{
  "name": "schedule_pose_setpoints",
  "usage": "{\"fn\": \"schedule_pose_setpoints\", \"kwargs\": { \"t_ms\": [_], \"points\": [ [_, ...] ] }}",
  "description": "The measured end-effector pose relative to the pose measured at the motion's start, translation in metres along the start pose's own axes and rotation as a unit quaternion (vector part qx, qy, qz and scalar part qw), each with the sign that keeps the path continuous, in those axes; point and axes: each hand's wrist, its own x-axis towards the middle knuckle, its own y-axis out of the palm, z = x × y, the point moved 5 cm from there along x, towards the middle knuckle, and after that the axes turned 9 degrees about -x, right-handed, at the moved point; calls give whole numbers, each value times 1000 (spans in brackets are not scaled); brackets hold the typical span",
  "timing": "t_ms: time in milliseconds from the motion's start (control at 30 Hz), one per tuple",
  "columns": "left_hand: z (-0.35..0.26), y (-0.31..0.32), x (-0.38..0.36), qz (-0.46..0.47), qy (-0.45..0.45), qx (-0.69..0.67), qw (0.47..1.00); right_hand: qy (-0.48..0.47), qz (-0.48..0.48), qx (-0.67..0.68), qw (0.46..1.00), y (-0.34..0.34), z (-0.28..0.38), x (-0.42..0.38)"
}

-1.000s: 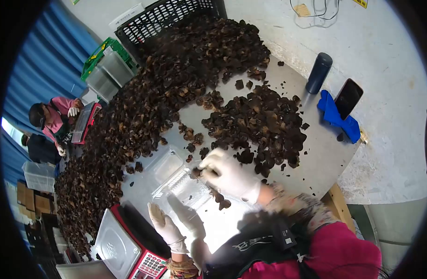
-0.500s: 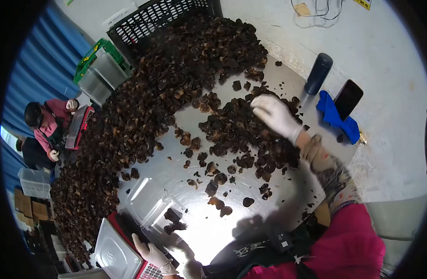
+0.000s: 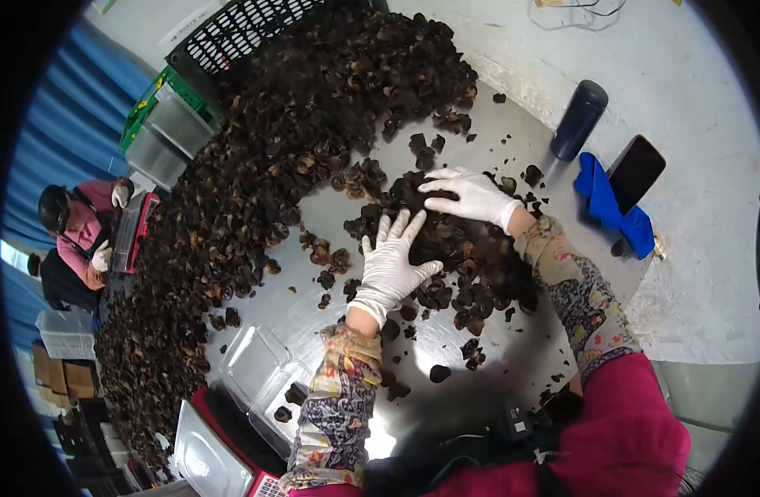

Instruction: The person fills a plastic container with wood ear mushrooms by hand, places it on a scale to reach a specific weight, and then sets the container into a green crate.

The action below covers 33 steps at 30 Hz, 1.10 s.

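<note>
Both your gloved hands lie flat on the small heap of dried black fungus (image 3: 459, 248) at the middle of the tabletop (image 3: 512, 356). Your left hand (image 3: 392, 261) has its fingers spread and pointing toward 1 o'clock, its grip released, palm pressing the heap's 9 o'clock edge. Your right hand (image 3: 471, 195) rests on the heap's 12 o'clock side, fingers extended toward 9 o'clock, its grip also released and closed on nothing. The heap runs long from about 11 o'clock to 5 o'clock, with loose pieces scattered at its 6 o'clock side. The big pile of fungus (image 3: 297, 132) sweeps from 12 o'clock round to 8 o'clock, well apart from your hands. Clear plastic trays (image 3: 256, 364) sit at 7 o'clock, just beside the scale (image 3: 202, 451). At 2 o'clock stand a dark bottle (image 3: 579, 120), a phone (image 3: 637, 174) and a blue cloth (image 3: 608, 207). Another person (image 3: 78, 232) works at 9 o'clock.
</note>
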Motion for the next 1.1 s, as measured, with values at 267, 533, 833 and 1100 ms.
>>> {"fn": "schedule_pose_setpoints", "kwargs": {
  "t_ms": [267,533,833,1100],
  "points": [
    [-7,10,-148,-30,-71,43,996,-159,151,153,964,43,129,-15],
    [-15,29,-259,-40,-90,31,995,-220,-7,-38,975,20,145,-22],
    [3,-2,-261,-268,-18,-224,937,-63,-15,151,986,-7,132,-49],
    [32,-9,-135,-325,-51,-69,942,-128,-46,90,987,3,151,-36]
  ]
}}
